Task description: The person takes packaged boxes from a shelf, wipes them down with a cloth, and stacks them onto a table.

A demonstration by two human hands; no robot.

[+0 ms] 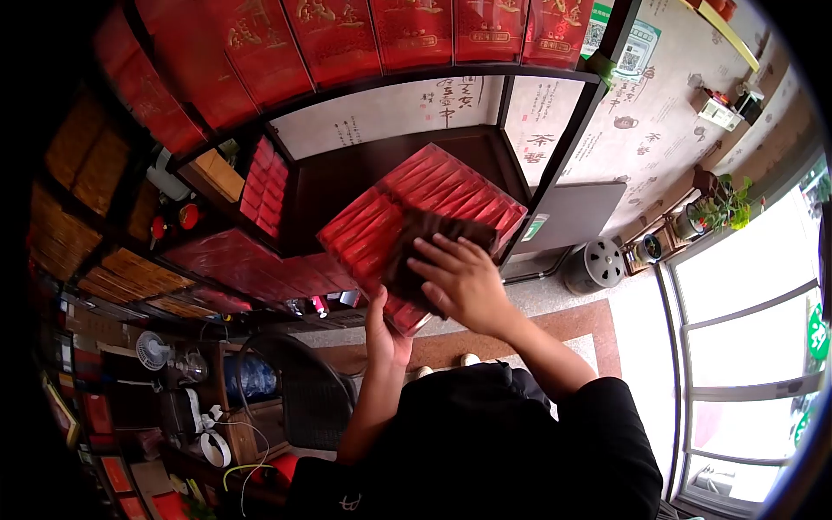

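Observation:
A clear box (347,227) packed with rows of red packets is tilted in front of me, above the floor and before the shelf. My left hand (387,334) grips its near lower corner, with the thumb up along the side and the other fingers hidden beneath. On top of the box lies a dark brown cloth (416,238), bunched over the near right part. My right hand (468,282) rests on the cloth with its fingers stretched out, pressing it against the box's face.
Red boxes (334,39) stand along the upper shelf, above a dark lower shelf (468,152). Smaller red packets (264,186) are stacked at its left. A black chair (303,390) is at lower left. A metal bin (595,267), potted plants (724,208) and windows (745,347) are at right.

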